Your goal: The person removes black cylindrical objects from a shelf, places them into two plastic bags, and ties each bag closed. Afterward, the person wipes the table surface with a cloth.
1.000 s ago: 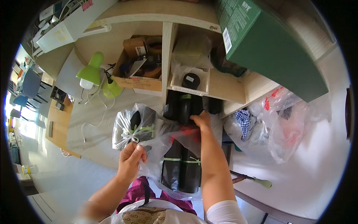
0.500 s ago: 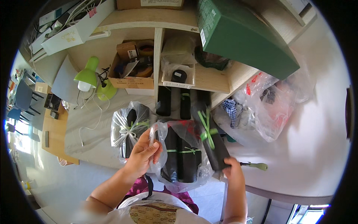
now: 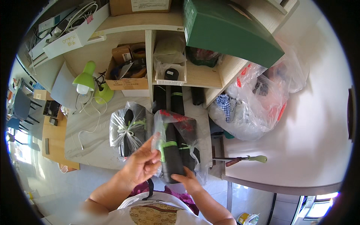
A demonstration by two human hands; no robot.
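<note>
My left hand [image 3: 141,164] pinches the rim of a clear plastic bag [image 3: 185,125] with red marks. Inside the bag's mouth lies a black roll [image 3: 172,161] tied with a green ribbon; my right hand [image 3: 188,182] grips its near end. Other black rolls with green ribbons show through the plastic to its right, partly hidden. On the left stands a second clear bag [image 3: 129,129], knotted with a white tie and holding dark rolls. Several more black rolls [image 3: 177,101] lie behind, under the shelf.
A green box [image 3: 232,35] juts out above on the right. Full plastic bags [image 3: 258,105] and a green-handled tool [image 3: 257,159] lie on the right surface. At the left are a green lamp [image 3: 85,77] and a cardboard box [image 3: 129,83]; a white bin [image 3: 170,79] sits in the shelf.
My right hand has brought the black roll from the bag's right side leftward into the bag's mouth. My left hand still holds the bag's rim, slightly lower. The view has shifted a little.
</note>
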